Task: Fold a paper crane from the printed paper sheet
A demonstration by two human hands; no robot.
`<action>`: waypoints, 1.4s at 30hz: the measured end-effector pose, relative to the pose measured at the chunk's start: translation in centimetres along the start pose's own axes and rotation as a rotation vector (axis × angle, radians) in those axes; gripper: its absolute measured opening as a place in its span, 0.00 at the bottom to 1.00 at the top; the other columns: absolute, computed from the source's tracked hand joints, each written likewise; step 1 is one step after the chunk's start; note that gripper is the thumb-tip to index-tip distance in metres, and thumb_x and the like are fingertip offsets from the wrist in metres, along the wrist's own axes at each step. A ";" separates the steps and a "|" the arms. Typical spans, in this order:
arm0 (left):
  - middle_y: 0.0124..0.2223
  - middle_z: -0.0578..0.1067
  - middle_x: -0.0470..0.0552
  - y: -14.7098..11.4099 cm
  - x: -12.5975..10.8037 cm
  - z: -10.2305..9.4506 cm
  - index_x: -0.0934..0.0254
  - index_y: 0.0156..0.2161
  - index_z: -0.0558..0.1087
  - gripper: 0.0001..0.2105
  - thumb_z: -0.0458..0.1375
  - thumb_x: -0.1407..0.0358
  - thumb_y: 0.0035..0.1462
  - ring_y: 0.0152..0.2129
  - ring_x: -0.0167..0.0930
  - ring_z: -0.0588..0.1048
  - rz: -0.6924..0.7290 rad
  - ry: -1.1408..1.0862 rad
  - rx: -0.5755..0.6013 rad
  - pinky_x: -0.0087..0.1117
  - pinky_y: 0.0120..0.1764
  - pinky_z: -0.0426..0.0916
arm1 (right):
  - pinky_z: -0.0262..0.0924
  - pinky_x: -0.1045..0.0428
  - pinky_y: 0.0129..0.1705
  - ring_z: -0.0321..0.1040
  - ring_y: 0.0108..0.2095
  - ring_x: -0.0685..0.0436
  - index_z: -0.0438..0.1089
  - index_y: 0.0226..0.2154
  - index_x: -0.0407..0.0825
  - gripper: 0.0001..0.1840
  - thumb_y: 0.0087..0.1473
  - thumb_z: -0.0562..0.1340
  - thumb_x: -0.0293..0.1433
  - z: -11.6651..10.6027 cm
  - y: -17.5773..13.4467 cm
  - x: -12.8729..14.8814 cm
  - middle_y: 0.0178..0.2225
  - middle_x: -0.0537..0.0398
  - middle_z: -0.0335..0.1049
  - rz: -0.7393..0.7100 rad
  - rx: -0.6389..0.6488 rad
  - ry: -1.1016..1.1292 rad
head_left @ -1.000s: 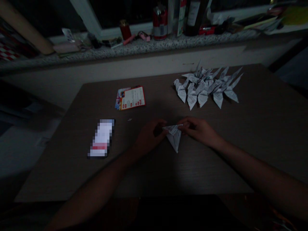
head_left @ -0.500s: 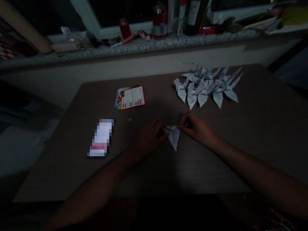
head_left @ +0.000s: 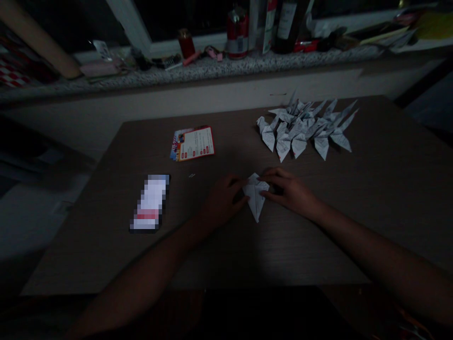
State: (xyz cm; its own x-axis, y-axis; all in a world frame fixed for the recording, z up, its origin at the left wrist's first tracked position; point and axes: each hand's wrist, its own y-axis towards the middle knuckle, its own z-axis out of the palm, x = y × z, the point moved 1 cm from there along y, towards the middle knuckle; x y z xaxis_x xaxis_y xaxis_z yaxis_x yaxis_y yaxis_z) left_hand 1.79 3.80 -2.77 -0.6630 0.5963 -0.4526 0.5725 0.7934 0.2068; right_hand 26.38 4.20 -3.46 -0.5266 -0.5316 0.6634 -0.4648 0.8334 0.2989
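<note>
Head view: the bench [head_left: 382, 189] spreads across most of the scene; a speckled windowsill [head_left: 226, 67] runs beyond its far edge; folded paper birds [head_left: 300, 127] cluster by that edge, toward the far right corner; the left hand [head_left: 221, 198] and right hand [head_left: 295, 191] are well in from the bench's edges, the left grip holding one side of the folded paper [head_left: 255, 200], the right grip the other; a phone [head_left: 150, 203], its screen pixelated, lies toward the left edge; printed cards [head_left: 194, 143] overlap nearer the far left corner; the folded paper is between the hands, one point aimed at the near edge; tiny white slivers [head_left: 191, 175] lie just nearside of the cards.
</note>
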 end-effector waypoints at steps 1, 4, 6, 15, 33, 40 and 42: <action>0.56 0.71 0.56 0.0 0.0 0.0 0.61 0.61 0.71 0.20 0.61 0.63 0.65 0.53 0.40 0.71 0.006 0.011 -0.001 0.44 0.57 0.69 | 0.70 0.40 0.50 0.73 0.49 0.36 0.76 0.53 0.52 0.18 0.62 0.66 0.35 0.1 0.0 -0.1 0.52 0.43 0.71 -0.012 0.001 -0.013; 0.57 0.71 0.56 -0.1 0.0 0.0 0.61 0.61 0.71 0.20 0.60 0.63 0.66 0.54 0.40 0.70 0.022 0.018 0.001 0.45 0.58 0.68 | 0.70 0.39 0.53 0.72 0.52 0.34 0.77 0.53 0.52 0.17 0.62 0.65 0.35 0.2 0.0 -0.3 0.51 0.42 0.70 -0.048 -0.004 -0.043; 0.57 0.71 0.56 0.0 -0.1 -0.1 0.60 0.59 0.72 0.18 0.60 0.63 0.66 0.54 0.40 0.71 0.019 -0.005 -0.012 0.45 0.58 0.68 | 0.69 0.38 0.55 0.71 0.54 0.34 0.77 0.53 0.53 0.17 0.62 0.65 0.35 0.2 -0.1 -0.4 0.52 0.42 0.70 -0.051 -0.003 -0.054; 0.51 0.72 0.55 0.3 -0.2 -1.2 0.63 0.41 0.76 0.08 0.60 0.60 0.66 0.49 0.37 0.73 -0.076 -0.140 -0.064 0.41 0.53 0.71 | 0.68 0.37 0.57 0.70 0.55 0.34 0.75 0.56 0.56 0.19 0.63 0.65 0.35 0.3 -0.1 -0.5 0.53 0.43 0.69 -0.067 0.013 -0.049; 0.61 0.67 0.59 -0.7 0.3 -0.8 0.63 0.61 0.71 0.22 0.61 0.68 0.62 0.58 0.41 0.69 0.051 -0.048 0.045 0.44 0.60 0.68 | 0.65 0.41 0.58 0.67 0.57 0.36 0.71 0.42 0.53 0.05 0.62 0.65 0.32 -2.4 -0.1 0.3 0.53 0.45 0.68 -0.094 0.151 0.027; 0.63 0.66 0.61 -0.8 0.3 -0.8 0.64 0.61 0.70 0.22 0.62 0.68 0.62 0.60 0.42 0.68 0.075 -0.009 0.046 0.46 0.61 0.68 | 0.67 0.41 0.55 0.69 0.56 0.36 0.73 0.45 0.52 0.08 0.64 0.64 0.29 -2.3 -0.6 -0.5 0.54 0.45 0.70 -0.224 0.202 -0.045; 0.64 0.65 0.62 -0.7 0.3 -0.8 0.65 0.62 0.69 0.23 0.61 0.68 0.63 0.62 0.43 0.66 0.089 -0.005 0.054 0.47 0.63 0.66 | 0.69 0.43 0.54 0.71 0.54 0.39 0.74 0.47 0.52 0.09 0.65 0.61 0.28 -2.1 -0.7 -0.4 0.53 0.45 0.71 -0.212 0.226 -0.011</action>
State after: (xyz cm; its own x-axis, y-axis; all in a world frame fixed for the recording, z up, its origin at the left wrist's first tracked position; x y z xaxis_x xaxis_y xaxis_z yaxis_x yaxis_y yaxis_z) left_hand 0.79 3.50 -2.38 -0.6057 0.6637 -0.4389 0.6544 0.7293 0.1998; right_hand 28.41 4.12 -2.50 -0.4080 -0.6926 0.5948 -0.7110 0.6498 0.2689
